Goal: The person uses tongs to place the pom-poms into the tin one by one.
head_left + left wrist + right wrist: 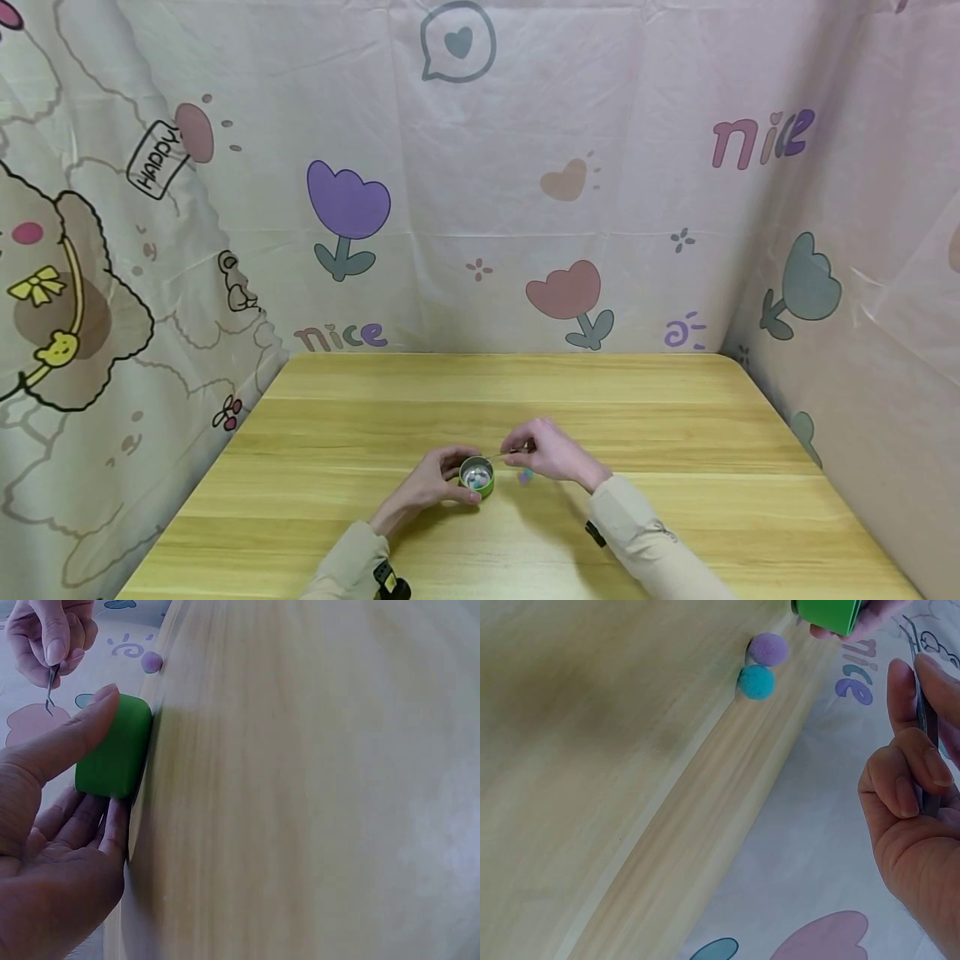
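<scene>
A small round green tin stands upright on the table, with some pale and bluish bits visible inside it. My left hand holds it from the left, thumb on the near side and fingers on the far side. Metal tweezers are pinched in my right hand, their tips pointing left over the tin's rim. The tips look apart, with nothing visible between them in the left wrist view. A purple pompom and a teal pompom lie side by side on the table, right of the tin.
The wooden table reaches back to a printed cloth hanging behind it and along both sides. Both forearms come in from the near edge, with dark straps at the sleeves.
</scene>
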A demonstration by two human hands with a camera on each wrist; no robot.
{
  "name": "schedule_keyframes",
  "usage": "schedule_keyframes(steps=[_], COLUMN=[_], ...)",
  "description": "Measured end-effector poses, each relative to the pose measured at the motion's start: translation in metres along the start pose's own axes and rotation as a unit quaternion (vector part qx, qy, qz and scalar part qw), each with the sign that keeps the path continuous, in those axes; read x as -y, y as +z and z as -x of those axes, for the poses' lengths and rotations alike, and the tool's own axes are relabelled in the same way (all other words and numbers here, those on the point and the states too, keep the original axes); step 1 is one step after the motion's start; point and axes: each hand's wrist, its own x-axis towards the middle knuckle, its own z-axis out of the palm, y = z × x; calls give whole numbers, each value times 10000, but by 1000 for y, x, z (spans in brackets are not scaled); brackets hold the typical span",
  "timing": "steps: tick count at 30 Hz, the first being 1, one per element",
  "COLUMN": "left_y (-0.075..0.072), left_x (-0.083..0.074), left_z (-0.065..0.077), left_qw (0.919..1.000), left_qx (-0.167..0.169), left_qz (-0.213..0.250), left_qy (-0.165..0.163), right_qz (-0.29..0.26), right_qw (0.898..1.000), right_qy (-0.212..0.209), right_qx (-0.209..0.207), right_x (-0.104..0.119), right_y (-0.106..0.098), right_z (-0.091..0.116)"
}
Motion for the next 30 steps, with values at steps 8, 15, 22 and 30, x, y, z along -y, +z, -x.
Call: schedule_keyframes(steps=[8, 15, 22, 30], left_y=[0, 0, -1, 0], left_x=[-1, 0, 1, 1], left_z=[0, 0, 0, 0], left_qw=[10000, 10000, 10000, 10000], left_qx=[-25, -37, -18, -48], left_qz=[6, 14, 41, 51], left_qy=[-10, 13, 34, 18], right_qz=[81, 80, 40, 33], right_qw=[10000, 9999, 10000, 9999], right_qy=[-28, -20, 41, 31], right_qx=[-42, -81, -81, -145], right_x=[-1, -1, -4, -8], right_y=[0, -1, -3, -4], right_z=[1, 5, 10, 16])
